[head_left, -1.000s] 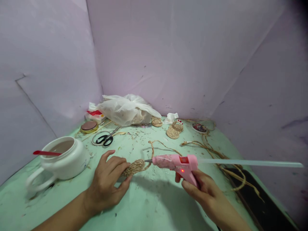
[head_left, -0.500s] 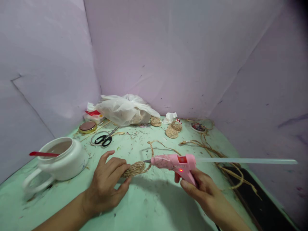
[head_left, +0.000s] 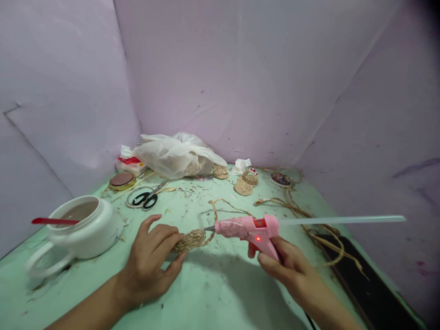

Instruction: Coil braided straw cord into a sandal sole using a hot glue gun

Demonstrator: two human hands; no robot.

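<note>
My left hand [head_left: 151, 259] lies over a coiled piece of braided jute rope [head_left: 190, 239] on the green table [head_left: 213, 298], its fingers curled around and pressing the coil. My right hand [head_left: 287, 270] grips the handle of a pink glue gun [head_left: 252, 229] whose red light is on. The gun's nozzle points left and sits right at the edge of the coil. A long clear glue stick [head_left: 343, 220] sticks out of the gun's back to the right. The rope's loose end [head_left: 220, 206] trails away behind the coil.
A white pot [head_left: 84, 227] with a red utensil [head_left: 51, 221] stands at the left. Scissors [head_left: 146, 197], a round tin [head_left: 122, 180] and a plastic bag [head_left: 177, 156] lie at the back. Small woven pieces [head_left: 244, 184], loose jute strands [head_left: 302, 213] and a dark strip [head_left: 364, 279] are at the right.
The view has drifted a little, and the glue gun has tilted slightly upward at its back end. Both hands keep their hold and places.
</note>
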